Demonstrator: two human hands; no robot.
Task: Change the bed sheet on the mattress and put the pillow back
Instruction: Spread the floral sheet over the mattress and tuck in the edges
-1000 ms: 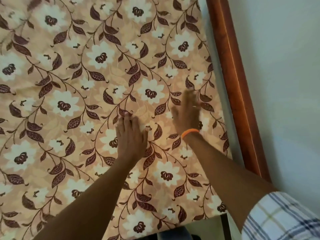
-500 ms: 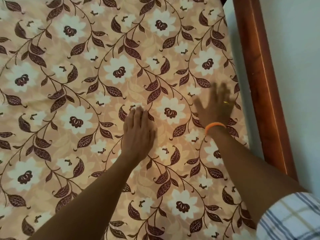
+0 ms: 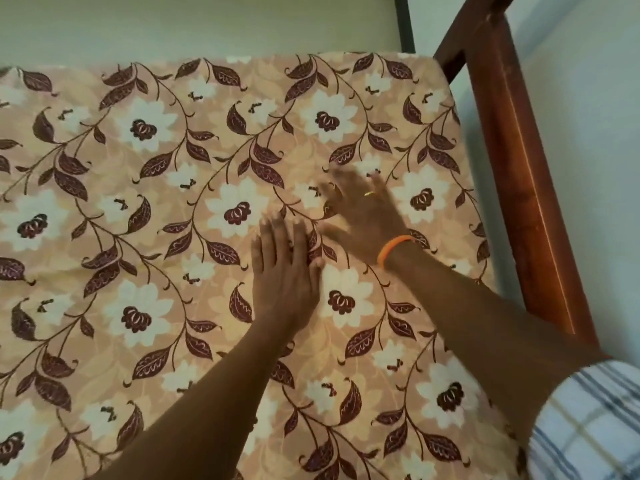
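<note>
bed sheet (image 3: 138, 209) | tan, brown-and-white floral | spread flat over mattress

Looking down on a floral bed sheet (image 3: 138, 209) spread flat over the mattress, up to its far edge. Left hand (image 3: 282, 271) palm down on the sheet, fingers together. Right hand (image 3: 363, 209) just beyond it, blurred, fingers spread, orange wristband (image 3: 393, 249) on the wrist. Wooden bed frame (image 3: 519, 188) along the right side, pale wall (image 3: 595, 133) behind. Plaid sleeve (image 3: 585, 424) at lower right.

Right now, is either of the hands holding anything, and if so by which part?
Nothing is held. The left hand lies flat, palm down, on the bed sheet; the right hand, blurred, is spread open over it.
</note>
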